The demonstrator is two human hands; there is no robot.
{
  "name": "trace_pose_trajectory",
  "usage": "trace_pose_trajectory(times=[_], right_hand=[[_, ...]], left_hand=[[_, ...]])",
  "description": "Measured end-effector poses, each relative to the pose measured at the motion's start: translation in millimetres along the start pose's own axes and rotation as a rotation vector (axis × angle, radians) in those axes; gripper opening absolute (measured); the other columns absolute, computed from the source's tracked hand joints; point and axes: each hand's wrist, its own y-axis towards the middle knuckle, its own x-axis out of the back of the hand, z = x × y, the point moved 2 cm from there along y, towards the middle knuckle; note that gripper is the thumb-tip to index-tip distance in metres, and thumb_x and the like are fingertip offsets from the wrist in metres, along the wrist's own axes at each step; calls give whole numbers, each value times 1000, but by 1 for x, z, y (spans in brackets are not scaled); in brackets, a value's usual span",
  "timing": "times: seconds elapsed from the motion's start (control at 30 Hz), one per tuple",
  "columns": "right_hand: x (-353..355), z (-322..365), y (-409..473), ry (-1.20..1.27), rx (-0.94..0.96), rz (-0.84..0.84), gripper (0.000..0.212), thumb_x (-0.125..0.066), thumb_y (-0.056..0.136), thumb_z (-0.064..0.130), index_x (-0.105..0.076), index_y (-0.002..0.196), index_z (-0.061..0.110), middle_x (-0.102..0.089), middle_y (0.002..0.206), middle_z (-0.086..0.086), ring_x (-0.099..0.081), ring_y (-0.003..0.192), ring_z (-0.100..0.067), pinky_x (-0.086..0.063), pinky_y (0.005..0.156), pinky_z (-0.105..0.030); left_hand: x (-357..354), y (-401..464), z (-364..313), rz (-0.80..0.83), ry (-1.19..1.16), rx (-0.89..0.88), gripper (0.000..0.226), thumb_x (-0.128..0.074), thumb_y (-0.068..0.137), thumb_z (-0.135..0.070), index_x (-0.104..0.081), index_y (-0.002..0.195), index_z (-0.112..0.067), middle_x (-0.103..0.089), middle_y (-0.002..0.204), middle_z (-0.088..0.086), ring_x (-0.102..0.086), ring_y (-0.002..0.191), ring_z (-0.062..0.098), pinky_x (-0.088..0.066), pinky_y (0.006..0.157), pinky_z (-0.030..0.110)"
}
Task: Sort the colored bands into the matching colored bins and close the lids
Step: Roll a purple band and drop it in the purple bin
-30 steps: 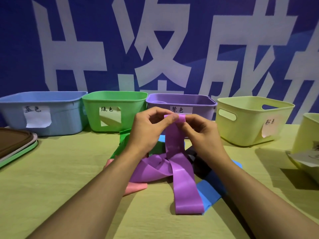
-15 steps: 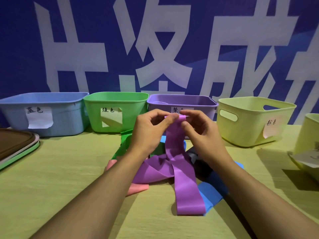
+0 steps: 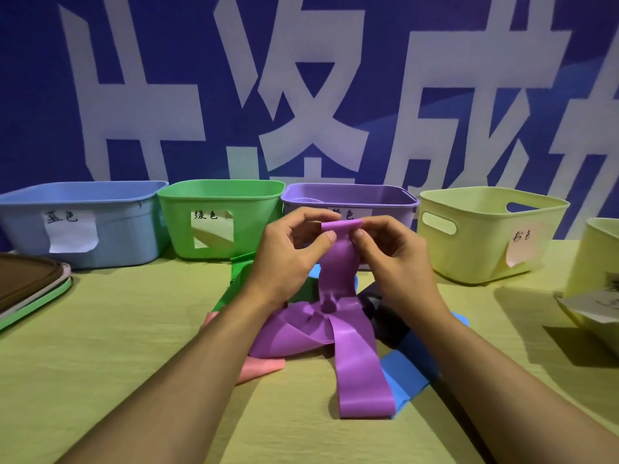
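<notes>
A purple band (image 3: 355, 356) trails from the table up to my two hands. My left hand (image 3: 288, 252) pinches its top end from the left and my right hand (image 3: 388, 256) pinches it from the right, just in front of the purple bin (image 3: 385, 195). Under the band lie a pink band (image 3: 261, 368), a green band (image 3: 237, 279), a blue band (image 3: 402, 373) and a black band (image 3: 385, 319). The blue bin (image 3: 110, 222) and green bin (image 3: 248, 202) stand left of the purple one, all without lids.
A yellow-green bin (image 3: 475, 249) with a paper label stands right of the purple bin, another pale bin (image 3: 589, 262) at the right edge. Stacked lids (image 3: 30, 289) lie at the far left. A blue banner wall closes the back.
Both hands have lifted the top end of the purple band a little and spread it flatter between the fingers. The pile beneath has not moved.
</notes>
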Motion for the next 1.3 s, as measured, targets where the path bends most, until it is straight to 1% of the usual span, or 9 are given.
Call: trace_pose_trajectory(times=[0.17, 0.23, 0.33, 0.53, 0.6, 0.7, 0.87, 1.03, 1.3], right_hand=[[-1, 2, 0, -5, 29, 55, 27, -63, 101, 9, -68, 121, 27, -65, 78, -11, -65, 79, -29, -59, 74, -58], [-2, 5, 0, 45, 13, 82, 31, -59, 102, 5, -68, 121, 27, -65, 80, -14, -64, 79, -23, -61, 71, -51], [-5, 8, -1, 146, -49, 102, 31, -55, 102, -1, -73, 110, 23, -77, 99, -5, -73, 90, -16, -57, 71, -28], [-4, 5, 1, 198, -117, 89, 41, -49, 102, -2, -78, 96, 25, -78, 103, -4, -72, 91, -18, -55, 74, -28], [-3, 6, 1, 217, -131, 99, 34, -50, 101, 4, -79, 97, 22, -78, 102, -6, -72, 90, -19, -55, 74, -29], [-3, 8, -1, 181, -131, 72, 13, -66, 99, 25, -78, 99, 20, -78, 99, -5, -72, 90, -20, -56, 73, -31], [-3, 8, 1, 161, -136, 26, 12, -68, 95, 20, -76, 104, 23, -79, 95, 0, -73, 85, -10, -57, 67, -24], [-1, 6, 2, 160, -174, -20, 10, -68, 95, 18, -78, 91, 16, -78, 79, -1, -69, 67, -10, -57, 59, -25], [-1, 4, 3, 135, -162, -7, 11, -67, 96, 21, -76, 91, 16, -76, 75, 2, -65, 63, -10, -56, 57, -25]], left_hand=[[0, 0, 1, -35, -17, 8, 25, -67, 94, 4, -75, 108, -15, -79, 102, 5, -76, 97, 18, -63, 82, 36], [0, 0, 0, -49, -21, 3, 25, -66, 94, 6, -76, 105, -14, -79, 100, 5, -76, 94, 17, -62, 78, 32], [0, 1, 1, -59, -57, 7, 27, -66, 93, 7, -77, 102, -15, -79, 98, 5, -76, 93, 20, -63, 79, 34], [0, 2, 0, -51, -116, 22, 27, -65, 93, 8, -78, 94, -16, -80, 90, 3, -76, 87, 19, -62, 76, 33], [1, 2, 0, -51, -113, 18, 28, -65, 92, 8, -79, 93, -17, -80, 89, 2, -76, 86, 19, -62, 76, 33], [1, 1, 0, -39, -109, 1, 29, -65, 91, 10, -79, 94, -15, -80, 91, 3, -77, 89, 19, -61, 78, 30], [0, 0, -1, -14, -101, -8, 28, -66, 91, 10, -79, 97, -14, -81, 94, 3, -77, 91, 18, -60, 79, 26], [-2, -1, 0, 16, -93, 3, 27, -67, 91, 9, -78, 102, -13, -81, 96, 3, -77, 89, 15, -60, 77, 25], [-1, 0, 3, 16, -75, 25, 24, -65, 93, 9, -78, 105, -7, -80, 98, 8, -77, 88, 18, -60, 76, 26]])
